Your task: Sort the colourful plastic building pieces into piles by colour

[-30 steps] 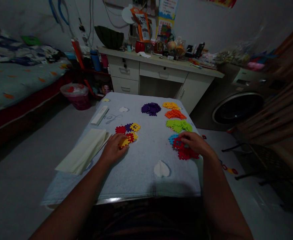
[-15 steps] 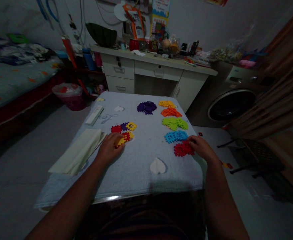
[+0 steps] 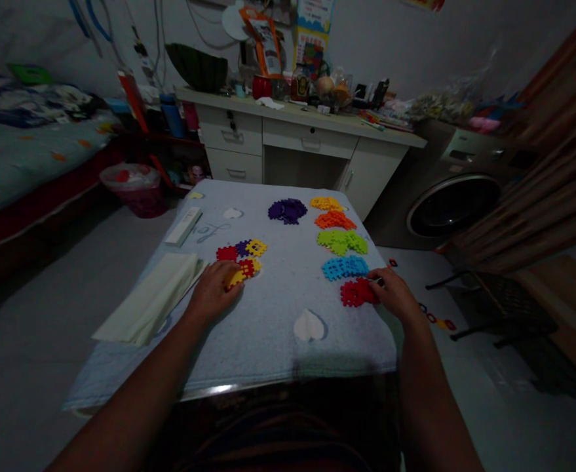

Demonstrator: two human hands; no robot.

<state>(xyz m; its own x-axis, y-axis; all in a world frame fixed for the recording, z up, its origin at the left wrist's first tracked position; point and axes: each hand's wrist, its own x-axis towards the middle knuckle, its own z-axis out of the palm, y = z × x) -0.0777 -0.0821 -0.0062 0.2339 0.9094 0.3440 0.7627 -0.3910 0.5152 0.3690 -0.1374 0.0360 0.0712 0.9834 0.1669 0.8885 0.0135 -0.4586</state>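
A low table covered by a light blue cloth (image 3: 272, 314) holds piles of plastic interlocking tiles. My left hand (image 3: 213, 292) rests curled on a joined piece of yellow, red and purple tiles (image 3: 245, 257), its fingers on the yellow end. My right hand (image 3: 393, 292) lies at the table's right edge with its fingertips on the red tile pile (image 3: 356, 293). Behind that pile sit a blue pile (image 3: 345, 267), a green pile (image 3: 342, 242), an orange pile (image 3: 335, 220), a yellow pile (image 3: 326, 204) and a purple pile (image 3: 288, 210).
A folded pale cloth (image 3: 150, 306) and a white box (image 3: 183, 226) lie on the table's left. Behind stand a white desk (image 3: 297, 147), a washing machine (image 3: 457, 196), a bed (image 3: 27, 157) and a pink bin (image 3: 135, 189). Loose tiles (image 3: 435, 319) lie on the floor at the right.
My right hand has drawn back off the blue and red tiles to the right edge, uncovering the blue pile. The left hand has stayed on the joined piece.
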